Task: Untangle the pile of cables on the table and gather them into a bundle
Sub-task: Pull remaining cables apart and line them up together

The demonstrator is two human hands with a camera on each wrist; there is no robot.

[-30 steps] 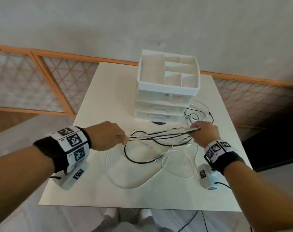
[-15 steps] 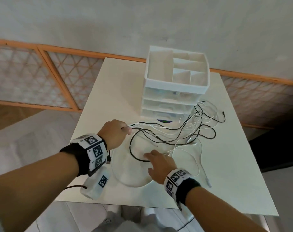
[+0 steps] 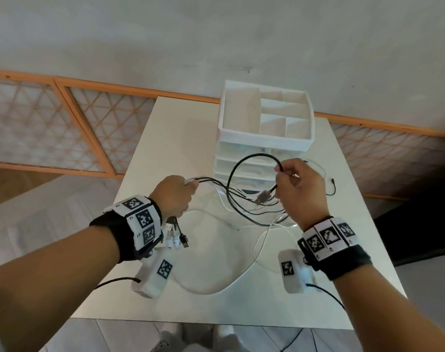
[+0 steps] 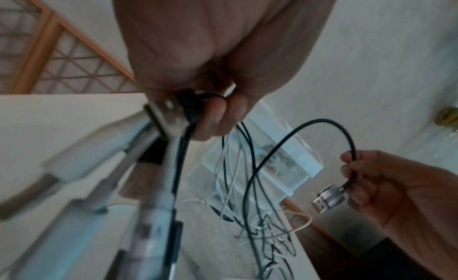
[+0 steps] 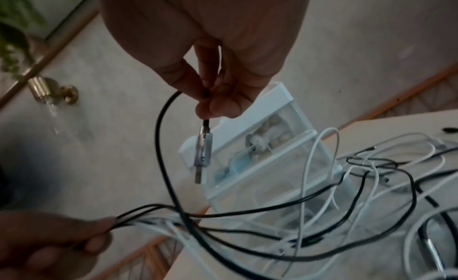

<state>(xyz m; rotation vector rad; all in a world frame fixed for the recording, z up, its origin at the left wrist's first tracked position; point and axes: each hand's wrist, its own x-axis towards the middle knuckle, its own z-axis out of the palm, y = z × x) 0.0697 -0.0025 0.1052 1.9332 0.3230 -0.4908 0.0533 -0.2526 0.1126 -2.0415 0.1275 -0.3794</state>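
Several black and white cables (image 3: 251, 209) lie tangled on the white table (image 3: 241, 301) in front of the drawer unit. My left hand (image 3: 177, 193) grips a bunch of them above the table, and their plug ends (image 3: 177, 238) dangle below my wrist. In the left wrist view that bunch (image 4: 198, 112) sits in my curled fingers. My right hand (image 3: 296, 185) pinches a black cable (image 3: 244, 162) close to its metal USB plug (image 3: 263, 196), which hangs free. The black cable (image 5: 161, 147) arches up and loops back down into the tangle; the plug (image 5: 202, 153) points downward.
A white drawer organiser (image 3: 264, 133) with an open compartment tray on top stands at the back of the table, right behind the cables. Orange-framed lattice panels (image 3: 64, 128) run along the wall. A thin black lead end (image 3: 331, 181) lies to the right.
My right hand rose from the tabletop with the black cable's plug end pinched in it. My left hand kept its grip on the bunch.
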